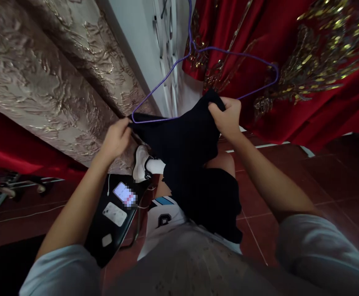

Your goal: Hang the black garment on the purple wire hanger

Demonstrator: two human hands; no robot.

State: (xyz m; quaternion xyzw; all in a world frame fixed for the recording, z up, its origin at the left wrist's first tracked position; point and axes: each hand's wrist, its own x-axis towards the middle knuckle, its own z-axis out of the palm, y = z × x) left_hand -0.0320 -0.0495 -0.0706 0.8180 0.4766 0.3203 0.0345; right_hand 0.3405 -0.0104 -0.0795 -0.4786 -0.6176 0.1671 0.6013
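A dark garment [185, 139] hangs mid-frame, stretched between both hands and draping down over the person's lap. The purple wire hanger [204, 49] sits just above and partly behind it, its lower bar running along the cloth's top edge on the left, its hook going up out of frame. The left hand [116, 137] is closed, pinching the cloth's left corner right at the hanger's left tip. The right hand [227, 117] is also closed, fingers curled over a bunched fold of the top edge, just below the hanger's right shoulder (whether cloth already wraps the wire there, cannot tell).

Judgement on doing this well: keep the top edge taut and level between the two pinches, so the cloth meets the wire evenly. The wire looks thin and springy, so a lopsided pull would likely tip it. The bunched right side probably needs smoothing.

Counts: one dark garment, one hanger, two hands. Two phones lie on a black stool [100, 242] at lower left, one phone [124, 194] lit and a second phone [114, 213] face down, plus one small white item near them (too small to identify). One white shoe [140, 163] with a sock shows below the cloth. Red embroidered fabric [321, 74] hangs at upper right, a gold patterned curtain [49, 82] at upper left, over a red tiled floor [336, 176].
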